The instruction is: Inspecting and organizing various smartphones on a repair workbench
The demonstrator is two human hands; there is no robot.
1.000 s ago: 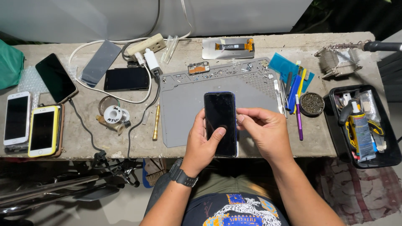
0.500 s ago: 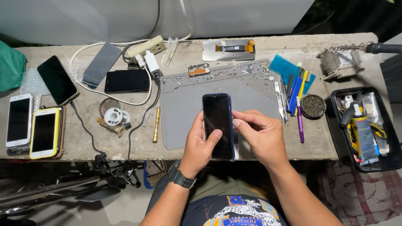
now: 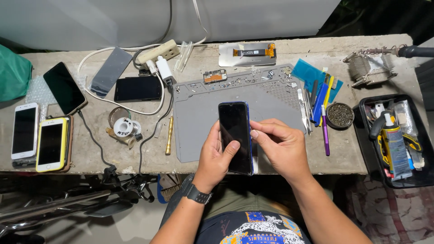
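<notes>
A dark smartphone with a blue rim (image 3: 235, 131) stands screen up over the front edge of a grey repair mat (image 3: 199, 113). My left hand (image 3: 216, 158) cradles it from below, thumb on the glass. My right hand (image 3: 280, 147) pinches the phone's right edge with thumb and fingertips. A black watch sits on my left wrist. Small screws and parts lie along the mat's far edge.
Several phones lie at left: a white one (image 3: 25, 131), a yellow one (image 3: 51, 144), black ones (image 3: 64, 88) (image 3: 137, 88). A brass screwdriver (image 3: 169, 134) and solder spool (image 3: 123, 127) sit beside the mat. Tweezers, pens (image 3: 324, 131), a tip-cleaner tin (image 3: 340, 115) and a black tool tray (image 3: 398, 140) stand at right.
The phone has tilted slightly and my left thumb has slid over its screen. My right fingers keep pressing along its right edge.
</notes>
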